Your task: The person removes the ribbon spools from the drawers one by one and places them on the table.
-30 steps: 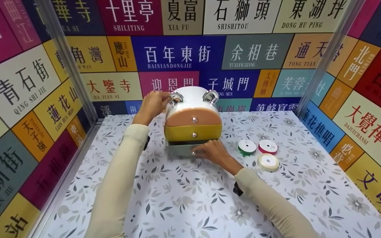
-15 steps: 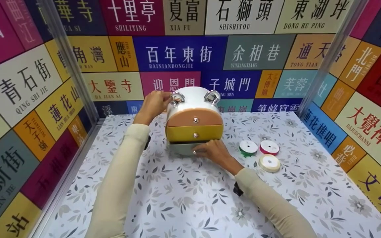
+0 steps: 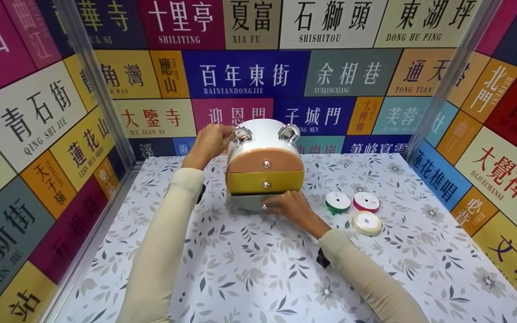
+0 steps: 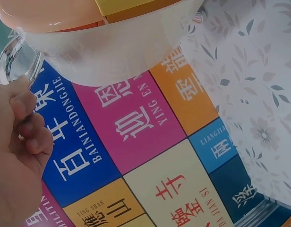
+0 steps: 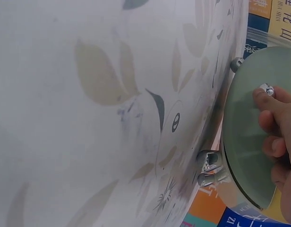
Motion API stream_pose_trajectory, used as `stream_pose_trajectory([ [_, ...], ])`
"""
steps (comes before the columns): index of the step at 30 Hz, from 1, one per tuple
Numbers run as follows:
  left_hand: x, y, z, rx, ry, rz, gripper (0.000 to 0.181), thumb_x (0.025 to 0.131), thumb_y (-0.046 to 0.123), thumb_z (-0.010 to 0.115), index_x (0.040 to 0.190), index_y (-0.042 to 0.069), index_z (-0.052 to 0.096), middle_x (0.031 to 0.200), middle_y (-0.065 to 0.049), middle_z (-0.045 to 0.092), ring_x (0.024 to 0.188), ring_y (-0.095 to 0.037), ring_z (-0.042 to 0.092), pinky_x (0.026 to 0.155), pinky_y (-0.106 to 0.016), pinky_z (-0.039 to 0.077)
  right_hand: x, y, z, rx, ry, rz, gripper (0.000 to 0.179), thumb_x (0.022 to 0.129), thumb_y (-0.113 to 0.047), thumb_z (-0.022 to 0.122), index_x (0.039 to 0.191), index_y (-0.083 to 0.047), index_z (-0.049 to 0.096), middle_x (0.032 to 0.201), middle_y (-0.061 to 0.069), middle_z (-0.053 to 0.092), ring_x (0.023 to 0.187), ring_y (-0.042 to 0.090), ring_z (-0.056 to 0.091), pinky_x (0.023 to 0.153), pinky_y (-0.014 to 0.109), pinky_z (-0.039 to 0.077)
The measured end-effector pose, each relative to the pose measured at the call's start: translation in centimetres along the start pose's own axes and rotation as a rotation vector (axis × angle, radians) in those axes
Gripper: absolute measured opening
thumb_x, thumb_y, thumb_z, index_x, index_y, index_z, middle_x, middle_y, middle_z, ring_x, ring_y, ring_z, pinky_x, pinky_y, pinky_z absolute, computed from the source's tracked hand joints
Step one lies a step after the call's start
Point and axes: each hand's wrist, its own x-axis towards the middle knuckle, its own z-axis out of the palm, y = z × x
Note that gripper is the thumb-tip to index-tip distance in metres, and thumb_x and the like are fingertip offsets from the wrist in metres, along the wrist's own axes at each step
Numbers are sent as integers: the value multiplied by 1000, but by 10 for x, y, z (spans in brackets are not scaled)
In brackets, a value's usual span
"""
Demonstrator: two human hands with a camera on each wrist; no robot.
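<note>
A small rounded white drawer box (image 3: 265,130) with silver ears stands on the table. Its upper drawer front (image 3: 249,159) is orange, the middle one (image 3: 245,181) yellow; both sit flush. The grey-green bottom drawer (image 3: 244,202) juts out slightly, a dark gap showing above it. My left hand (image 3: 212,141) pinches the box's left ear (image 4: 20,59) between thumb and fingers. At the front, my right hand (image 3: 292,206) pinches the bottom drawer's round silver knob (image 5: 267,89), its other fingers curled near the drawer face. The drawer's inside is hidden.
Right of the box lie three ribbon spools: a green one (image 3: 337,201), a red one (image 3: 366,200) and a cream one (image 3: 366,222). A floral cloth covers the table (image 3: 249,278). Walls with colourful sign panels (image 3: 245,74) enclose the back and both sides.
The bottom drawer has slid a little inward with my right hand on its knob. My left hand stays at the ear. The head view has shifted slightly.
</note>
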Motion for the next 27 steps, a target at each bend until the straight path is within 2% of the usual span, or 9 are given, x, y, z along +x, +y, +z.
stream_pose_trajectory([
  [5, 1, -1, 0, -6, 4, 13, 23, 103, 26, 68, 121, 17, 79, 98, -8, 78, 89, -25, 69, 88, -43, 55, 1, 0, 1, 6, 8, 2, 21, 78, -23, 92, 97, -25, 85, 94, -4, 80, 78, 17, 72, 71, 36, 52],
  [8, 2, -1, -1, -6, 7, 28, 20, 102, 25, 68, 115, 16, 80, 93, -8, 77, 86, -27, 68, 86, -44, 54, 2, 1, 1, -2, 11, 0, 22, 76, -22, 93, 96, -26, 85, 93, -4, 80, 80, 17, 71, 71, 37, 52],
  [15, 3, 1, -3, 10, 9, 49, 18, 102, 22, 68, 113, 14, 80, 89, -9, 75, 84, -26, 65, 84, -45, 53, 4, 3, -1, -24, 31, -10, 24, 75, -19, 94, 97, -25, 85, 84, -4, 79, 62, 15, 64, 57, 33, 49],
  [18, 4, 2, -4, 12, 12, 59, 17, 102, 21, 68, 111, 13, 80, 87, -10, 74, 82, -27, 65, 83, -45, 53, 5, 4, -1, 2, 22, 8, 23, 76, -19, 93, 98, -24, 85, 87, -4, 79, 63, 12, 64, 59, 31, 48],
  [22, 3, 1, -4, -1, 6, 49, 20, 102, 22, 68, 116, 14, 80, 90, -10, 75, 83, -26, 65, 84, -44, 54, 4, 4, 0, 19, 21, 24, 23, 77, -19, 92, 99, -24, 85, 86, -5, 79, 60, 11, 63, 58, 29, 47],
  [27, 1, -2, -2, -9, -9, 30, 22, 102, 23, 68, 120, 16, 79, 93, -9, 76, 85, -26, 67, 86, -44, 54, 2, 4, 4, 44, 16, 39, 22, 79, -18, 92, 99, -24, 85, 89, -5, 80, 65, 11, 67, 62, 30, 49],
])
